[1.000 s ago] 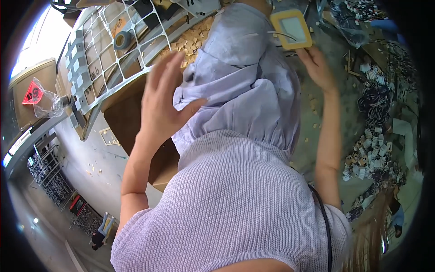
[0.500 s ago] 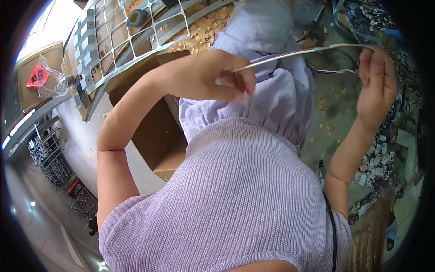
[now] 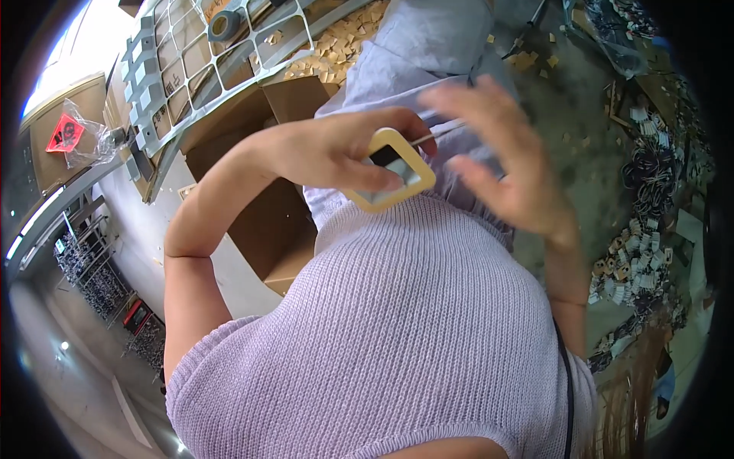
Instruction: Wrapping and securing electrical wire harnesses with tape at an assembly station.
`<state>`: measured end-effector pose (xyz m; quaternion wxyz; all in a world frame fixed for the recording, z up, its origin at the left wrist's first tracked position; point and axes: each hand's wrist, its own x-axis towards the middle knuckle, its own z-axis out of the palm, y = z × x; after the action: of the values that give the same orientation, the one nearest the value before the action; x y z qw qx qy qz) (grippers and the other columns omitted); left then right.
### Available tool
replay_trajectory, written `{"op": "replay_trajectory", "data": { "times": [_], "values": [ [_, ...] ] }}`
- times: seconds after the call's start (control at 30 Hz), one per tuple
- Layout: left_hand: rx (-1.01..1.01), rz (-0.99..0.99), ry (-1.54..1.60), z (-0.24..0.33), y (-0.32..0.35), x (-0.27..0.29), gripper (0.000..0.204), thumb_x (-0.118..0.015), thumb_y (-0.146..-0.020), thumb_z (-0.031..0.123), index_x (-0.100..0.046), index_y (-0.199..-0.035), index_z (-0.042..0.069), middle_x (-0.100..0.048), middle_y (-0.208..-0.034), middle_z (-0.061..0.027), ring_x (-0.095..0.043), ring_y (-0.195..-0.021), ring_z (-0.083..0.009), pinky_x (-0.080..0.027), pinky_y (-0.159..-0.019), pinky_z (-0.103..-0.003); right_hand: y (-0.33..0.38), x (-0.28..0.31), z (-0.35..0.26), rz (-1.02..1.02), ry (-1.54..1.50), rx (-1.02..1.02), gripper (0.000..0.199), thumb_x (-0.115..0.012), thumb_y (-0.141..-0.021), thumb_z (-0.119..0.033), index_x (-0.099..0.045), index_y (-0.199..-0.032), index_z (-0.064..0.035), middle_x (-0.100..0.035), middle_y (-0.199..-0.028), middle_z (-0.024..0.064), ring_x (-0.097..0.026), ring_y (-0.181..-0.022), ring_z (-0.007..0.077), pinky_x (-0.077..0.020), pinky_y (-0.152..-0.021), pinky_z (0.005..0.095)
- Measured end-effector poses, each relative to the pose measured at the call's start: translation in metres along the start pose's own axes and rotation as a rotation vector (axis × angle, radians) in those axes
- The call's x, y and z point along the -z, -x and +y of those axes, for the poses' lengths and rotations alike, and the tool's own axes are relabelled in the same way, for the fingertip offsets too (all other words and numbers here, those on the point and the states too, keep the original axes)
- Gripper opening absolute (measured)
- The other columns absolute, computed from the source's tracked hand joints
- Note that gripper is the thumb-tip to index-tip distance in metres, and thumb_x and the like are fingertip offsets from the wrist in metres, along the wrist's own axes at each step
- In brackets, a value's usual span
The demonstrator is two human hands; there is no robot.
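Note:
My left hand (image 3: 340, 149) is raised in front of my chest and grips a small square tag with a pale yellow frame and a dark window (image 3: 390, 170). A thin light cord (image 3: 437, 131) runs from the tag toward my right hand (image 3: 505, 157), which is blurred, fingers spread, just right of the tag; I cannot tell whether it touches the cord. Both hands hover over my lilac knitted top (image 3: 405, 321) and pale lilac skirt (image 3: 428, 46).
An open brown cardboard box (image 3: 260, 222) stands at my left. Behind it a grey wire grid (image 3: 199, 61) carries a roll of tape (image 3: 225, 23), with small tan pieces (image 3: 340, 42) scattered nearby. Piles of small tags and cords (image 3: 638, 245) cover the floor at right.
The tag, held up at the right a second ago, is now in my left hand at my chest. My right hand has come in from the far right toward the tag.

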<state>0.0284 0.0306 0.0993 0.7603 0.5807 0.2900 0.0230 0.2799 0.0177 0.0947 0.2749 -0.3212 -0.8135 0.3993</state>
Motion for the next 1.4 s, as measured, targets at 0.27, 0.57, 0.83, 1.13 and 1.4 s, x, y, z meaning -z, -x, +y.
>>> {"op": "replay_trajectory", "data": {
  "times": [0.27, 0.57, 0.83, 1.13, 1.4],
  "values": [
    [-0.011, 0.096, 0.290, -0.001, 0.010, -0.053, 0.047, -0.055, -0.089, 0.021, -0.039, -0.127, -0.002, -0.054, -0.111, -0.0119, -0.053, -0.104, -0.0164, -0.045, -0.087, -0.029, 0.005, -0.014, -0.019, -0.079, -0.308, -0.032, 0.017, -0.069, -0.071, 0.001, -0.061, -0.085, -0.0022, -0.058, -0.082, 0.0096, -0.058, -0.079, 0.0279, -0.0471, -0.070, 0.0359],
    [-0.092, 0.143, 0.323, -0.004, 0.011, -0.067, 0.042, -0.053, -0.088, 0.018, -0.044, -0.123, -0.004, -0.054, -0.110, -0.0119, -0.054, -0.103, -0.0162, -0.044, -0.087, -0.029, 0.013, -0.020, -0.033, 0.084, -0.233, -0.070, 0.016, -0.066, -0.070, 0.007, -0.056, -0.079, -0.0007, -0.052, -0.071, 0.0107, -0.053, -0.061, 0.0281, -0.0426, -0.054, 0.0341],
    [-0.019, 0.086, 0.410, -0.008, 0.014, -0.068, 0.051, -0.056, -0.090, 0.027, -0.040, -0.128, -0.004, -0.054, -0.114, -0.0112, -0.053, -0.106, -0.0150, -0.043, -0.090, -0.029, 0.015, -0.019, -0.038, 0.101, -0.274, -0.142, 0.012, -0.064, -0.074, 0.005, -0.055, -0.079, -0.0008, -0.051, -0.069, 0.0101, -0.053, -0.060, 0.0261, -0.0421, -0.054, 0.0341],
    [-0.040, 0.039, 0.306, -0.007, 0.009, -0.058, 0.051, -0.050, -0.093, 0.025, -0.034, -0.133, -0.003, -0.050, -0.119, -0.0108, -0.050, -0.111, -0.0162, -0.040, -0.095, -0.030, -0.005, -0.024, -0.035, 0.140, -0.195, -0.132, 0.010, -0.063, -0.077, 0.000, -0.053, -0.077, -0.0005, -0.054, -0.074, 0.0113, -0.056, -0.068, 0.0269, -0.0446, -0.061, 0.0353],
    [0.099, 0.187, 0.419, -0.018, 0.002, -0.032, 0.065, -0.054, -0.083, 0.029, -0.031, -0.138, 0.001, -0.048, -0.125, -0.0093, -0.047, -0.116, -0.0159, -0.036, -0.100, -0.030, -0.016, -0.009, 0.002, -0.087, -0.284, -0.029, 0.018, -0.064, -0.076, -0.001, -0.064, -0.094, 0.0015, -0.055, -0.079, 0.0088, -0.056, -0.071, 0.0192, -0.0440, -0.063, 0.0291]
  ]
}}
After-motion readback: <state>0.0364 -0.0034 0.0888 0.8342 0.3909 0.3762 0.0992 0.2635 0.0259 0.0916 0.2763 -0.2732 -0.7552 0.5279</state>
